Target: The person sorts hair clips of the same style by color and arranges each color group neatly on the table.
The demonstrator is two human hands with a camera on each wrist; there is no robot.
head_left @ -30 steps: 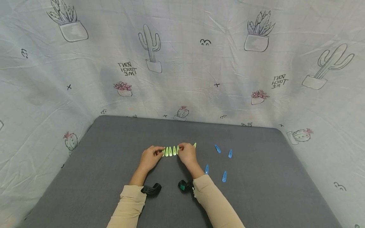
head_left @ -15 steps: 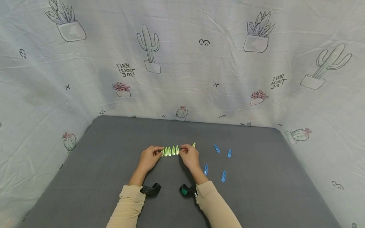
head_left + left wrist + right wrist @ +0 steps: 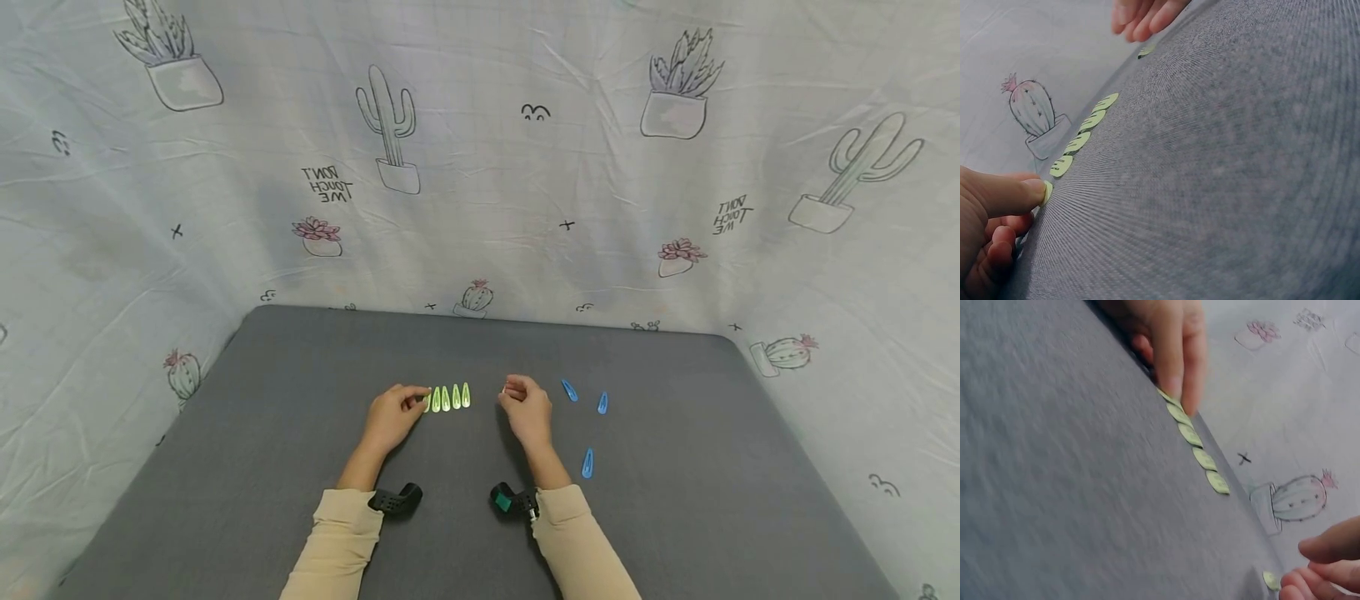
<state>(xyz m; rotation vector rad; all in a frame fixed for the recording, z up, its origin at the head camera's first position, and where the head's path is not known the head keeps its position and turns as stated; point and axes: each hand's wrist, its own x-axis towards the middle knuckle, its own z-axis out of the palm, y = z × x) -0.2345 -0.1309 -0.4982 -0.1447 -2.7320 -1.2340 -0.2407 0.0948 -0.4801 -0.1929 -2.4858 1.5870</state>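
Light-green snap hair clips lie side by side in a short row at the middle of the table. At the row's left end my left hand pinches the leftmost green hair clip between thumb and forefinger. To the right of the row, my right hand hovers with loosely bent fingers and holds nothing. Close by its fingertips a single green hair clip lies on the table; in the left wrist view this lone clip shows just below the fingers. The hand hides it in the head view.
Blue hair clips lie scattered right of my right hand: one clip further back, one clip beside it, one clip nearer. The grey table meets a white printed cloth behind and at the sides.
My right hand has left the right end of the green row and moved right to the lone green clip. One blue clip is now hidden behind the right arm. My left hand stays put.
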